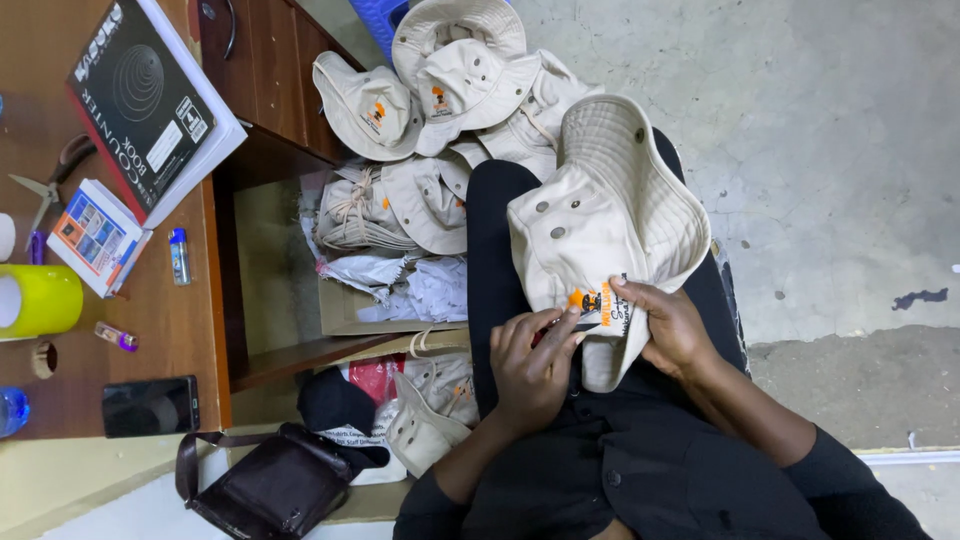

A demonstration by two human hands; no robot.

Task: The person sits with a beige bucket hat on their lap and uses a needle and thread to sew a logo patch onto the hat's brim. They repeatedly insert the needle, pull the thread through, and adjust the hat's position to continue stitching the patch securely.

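A cream bucket hat (600, 215) lies across the person's lap, brim up and away from the body, its crown side turned toward the hands. The right hand (672, 325) grasps the near edge of the hat, thumb laid over the orange and black emblem (598, 300) and the other fingers curled under the cloth. The left hand (530, 365) sits just beside it, its fingers (560, 325) pinched together at the emblem's left edge; something small and dark seems to be held there, but it is too small to tell what.

Beyond the fingers, on the floor, a heap of matching cream hats (440, 90) spills from an open cardboard box (345, 310) lined with crumpled white paper. More hats (425, 420) lie left of the left hand, near a dark leather bag (275, 490). Further left the wooden bench (190, 330) carries a black-covered book (145, 95), a yellow cup (40, 300), a phone (150, 405) and scissors (45, 185).
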